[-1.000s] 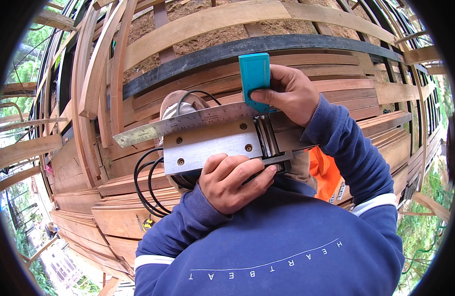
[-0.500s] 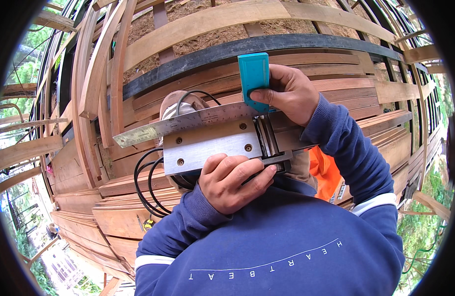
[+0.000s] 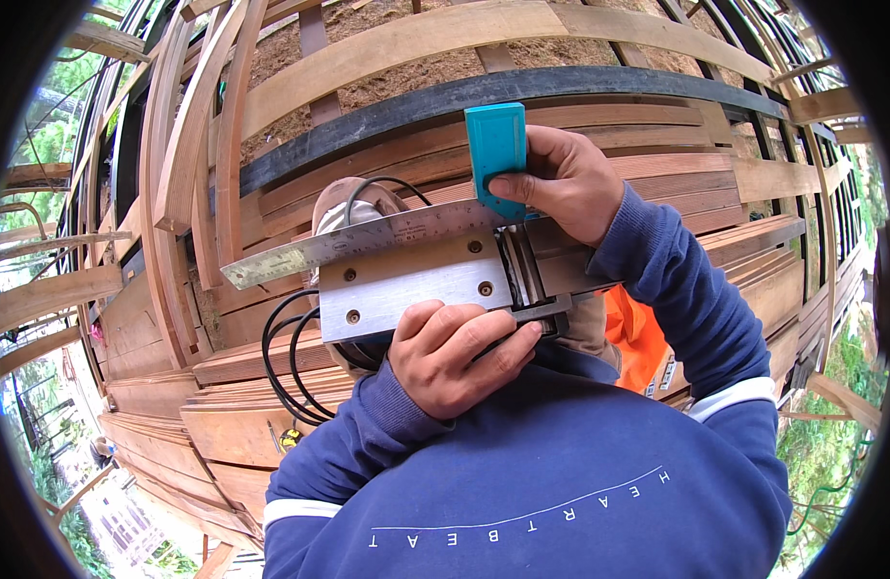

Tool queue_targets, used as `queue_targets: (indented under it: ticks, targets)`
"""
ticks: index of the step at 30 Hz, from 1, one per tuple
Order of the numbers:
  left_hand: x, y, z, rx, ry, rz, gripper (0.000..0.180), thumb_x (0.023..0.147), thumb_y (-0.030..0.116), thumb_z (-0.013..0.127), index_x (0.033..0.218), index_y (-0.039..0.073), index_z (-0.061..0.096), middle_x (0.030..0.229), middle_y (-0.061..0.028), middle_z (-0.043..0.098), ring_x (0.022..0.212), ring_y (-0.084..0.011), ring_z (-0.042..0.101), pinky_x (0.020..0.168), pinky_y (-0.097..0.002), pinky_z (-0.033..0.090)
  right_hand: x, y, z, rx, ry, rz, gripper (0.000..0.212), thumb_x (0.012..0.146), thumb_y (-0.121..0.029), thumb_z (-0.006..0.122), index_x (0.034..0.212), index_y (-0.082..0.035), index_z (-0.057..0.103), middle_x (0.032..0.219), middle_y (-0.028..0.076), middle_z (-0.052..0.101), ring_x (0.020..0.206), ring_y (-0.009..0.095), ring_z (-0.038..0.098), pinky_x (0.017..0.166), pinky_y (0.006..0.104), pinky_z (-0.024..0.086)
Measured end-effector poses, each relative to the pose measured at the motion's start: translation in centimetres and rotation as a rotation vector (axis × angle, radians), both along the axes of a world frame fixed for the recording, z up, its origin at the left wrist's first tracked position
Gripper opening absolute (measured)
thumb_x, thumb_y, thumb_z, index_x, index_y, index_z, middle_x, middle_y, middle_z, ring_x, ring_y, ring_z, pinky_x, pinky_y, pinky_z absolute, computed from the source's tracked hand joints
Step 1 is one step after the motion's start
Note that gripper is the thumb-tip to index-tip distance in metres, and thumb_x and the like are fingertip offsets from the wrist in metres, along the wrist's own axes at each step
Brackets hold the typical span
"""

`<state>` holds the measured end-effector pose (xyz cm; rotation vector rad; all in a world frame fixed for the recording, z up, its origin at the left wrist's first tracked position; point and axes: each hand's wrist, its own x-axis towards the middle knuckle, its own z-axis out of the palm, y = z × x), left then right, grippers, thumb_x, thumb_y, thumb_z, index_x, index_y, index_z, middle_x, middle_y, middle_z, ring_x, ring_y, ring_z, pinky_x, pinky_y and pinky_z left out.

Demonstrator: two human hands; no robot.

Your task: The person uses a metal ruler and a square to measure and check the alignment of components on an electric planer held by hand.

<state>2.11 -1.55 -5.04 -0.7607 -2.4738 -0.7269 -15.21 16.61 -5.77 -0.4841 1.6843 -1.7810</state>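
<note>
An electric planer (image 3: 406, 289) lies sole up over my lap, its flat silver plate with several screws facing me. My left hand (image 3: 459, 352) is closed on its near side, fingers curled over the edge beside the blade slot (image 3: 525, 265). In my right hand (image 3: 570, 183) is the teal handle of a try square (image 3: 498, 154), thumb pressed on its face. The steel ruled blade of the square (image 3: 353, 241) reaches left along the far edge of the planer's sole. Whether the blade touches the sole all along, I cannot tell.
A black power cord (image 3: 276, 362) loops at the planer's left. Stacked timber boards (image 3: 223, 425) lie around me, with a yellow tape measure (image 3: 290, 439) on them. A dark beam (image 3: 397, 111) and wooden slats cross beyond. Orange cloth (image 3: 633, 338) shows beside my right forearm.
</note>
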Motion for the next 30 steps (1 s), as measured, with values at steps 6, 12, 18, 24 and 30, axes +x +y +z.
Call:
queue_targets:
  ticks: [6,12,18,24,30]
  targets:
    - [0.06,-0.02,0.02,-0.003,-0.005,0.002,0.048,0.068,0.025,0.091,0.113,0.025,0.077,0.105,0.0072,0.063,0.089,-0.0139,0.061,0.081,-0.0329,0.044,0.00,-0.03,0.09,0.014,0.020,0.005,0.028,0.097,-0.009,0.074,0.122,0.000,0.066,0.106,0.005,0.074,0.099,0.012,0.069,0.088,0.0289,0.059]
    - [0.01,0.04,0.23,-0.005,-0.005,0.007,0.046,0.068,0.025,0.091,0.112,0.025,0.078,0.104,0.0072,0.063,0.089,-0.0140,0.061,0.082,-0.0330,0.044,-0.01,0.01,-0.15,-0.016,-0.007,0.008,0.028,0.097,-0.009,0.074,0.122,0.000,0.066,0.107,0.006,0.074,0.099,0.012,0.070,0.088,0.0291,0.059]
    - [0.05,0.09,-0.01,-0.001,-0.002,0.007,0.047,0.068,0.025,0.091,0.112,0.025,0.077,0.104,0.0071,0.064,0.089,-0.0142,0.061,0.082,-0.0332,0.044,-0.01,0.05,-0.25,-0.028,-0.002,0.010,0.028,0.097,-0.009,0.074,0.123,0.000,0.066,0.107,0.006,0.074,0.099,0.012,0.070,0.088,0.0293,0.059]
    - [0.04,0.07,0.13,-0.009,-0.002,0.007,0.047,0.067,0.025,0.091,0.112,0.025,0.077,0.104,0.0072,0.064,0.089,-0.0142,0.061,0.082,-0.0332,0.044,0.07,0.03,-0.11,-0.022,-0.012,0.011,0.028,0.097,-0.009,0.074,0.123,0.000,0.066,0.108,0.006,0.074,0.099,0.012,0.070,0.089,0.0296,0.059]
    - [0.02,0.04,0.08,-0.010,0.002,0.005,0.047,0.067,0.025,0.091,0.113,0.026,0.077,0.104,0.0073,0.064,0.089,-0.0139,0.061,0.081,-0.0330,0.044,0.05,0.03,-0.24,-0.020,-0.009,0.004,0.028,0.097,-0.009,0.074,0.123,0.000,0.066,0.108,0.006,0.074,0.100,0.012,0.070,0.090,0.0293,0.059]
